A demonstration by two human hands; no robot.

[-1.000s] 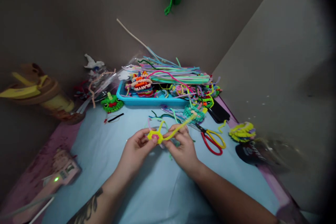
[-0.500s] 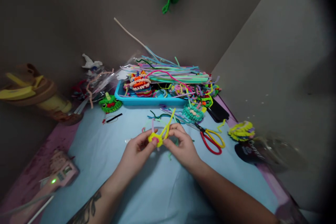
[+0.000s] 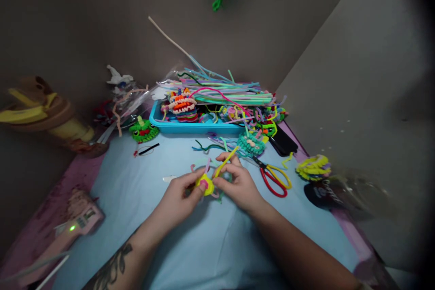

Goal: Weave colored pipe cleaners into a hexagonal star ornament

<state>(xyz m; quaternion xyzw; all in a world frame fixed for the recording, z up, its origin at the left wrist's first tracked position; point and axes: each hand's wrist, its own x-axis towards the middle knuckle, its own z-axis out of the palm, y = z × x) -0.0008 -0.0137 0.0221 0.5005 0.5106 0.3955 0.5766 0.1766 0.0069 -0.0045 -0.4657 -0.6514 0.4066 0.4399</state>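
Between the thumb and fingers of my left hand (image 3: 181, 195) is a small yellow pipe-cleaner piece (image 3: 208, 189) with a pink centre. My right hand (image 3: 238, 186) pinches a yellow pipe cleaner (image 3: 227, 161) at the right side of that piece, its loose end pointing up and to the right. A short lilac stem (image 3: 207, 164) rises from behind the piece. Pink and green strands curl around and below it, partly hidden by my fingers. Right of my right hand lie scissors (image 3: 274, 181) with one red and one yellow handle.
A blue tray (image 3: 200, 129) behind my hands holds pipe cleaners (image 3: 234, 96) and fuzzy figures. A green figure (image 3: 143, 131) sits at left, a teal one (image 3: 251, 144) before the tray. A phone (image 3: 283, 142), a yellow bundle (image 3: 313, 168) and a clear cup (image 3: 353, 195) are at right; a pink power strip (image 3: 74, 231) is at left.
The yellow pipe cleaner's long free end has been drawn through and bent around, and now shows shorter. The yellow piece has turned and shifted slightly right and down in my left hand.
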